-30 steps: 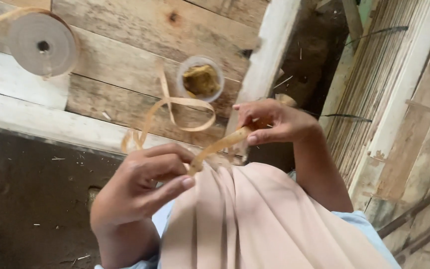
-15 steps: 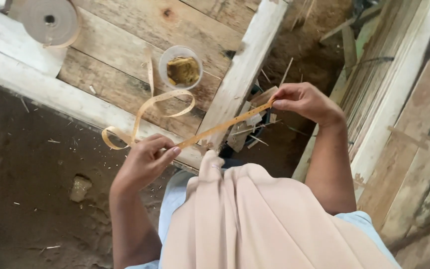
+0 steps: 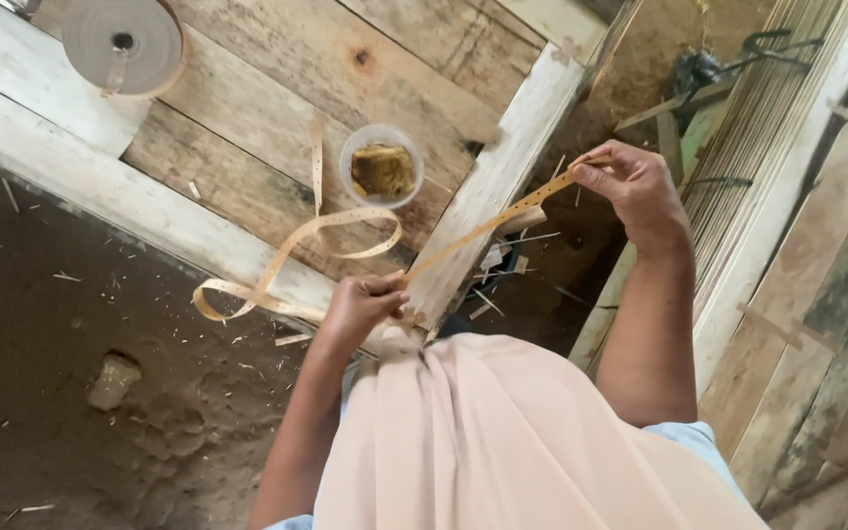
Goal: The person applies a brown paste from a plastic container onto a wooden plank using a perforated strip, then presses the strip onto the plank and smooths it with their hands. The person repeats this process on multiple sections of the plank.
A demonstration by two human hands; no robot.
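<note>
A long, thin tan strip (image 3: 488, 224) of bamboo or cane is stretched between my two hands. My right hand (image 3: 630, 186) pinches its far end, up and to the right. My left hand (image 3: 360, 306) grips the strip lower down, near my lap, which is covered by a beige cloth (image 3: 512, 442). Beyond my left hand the rest of the strip curls in loose loops (image 3: 296, 250) over the wooden planks. A small clear plastic cup (image 3: 382, 167) with brownish-yellow stuff in it stands on the planks just above the loops.
A rough wooden plank platform (image 3: 277, 88) fills the upper left, with a round flat roll (image 3: 122, 41) at its top. A pale beam (image 3: 503, 177) runs diagonally. Bare dirt floor (image 3: 61, 373) with a stone (image 3: 113, 380) lies lower left. Stacked thin slats (image 3: 777, 137) stand at right.
My right hand has pulled away up and to the right, drawing the strip taut through my left hand. The loops beyond my left hand have shifted. The view has tilted.
</note>
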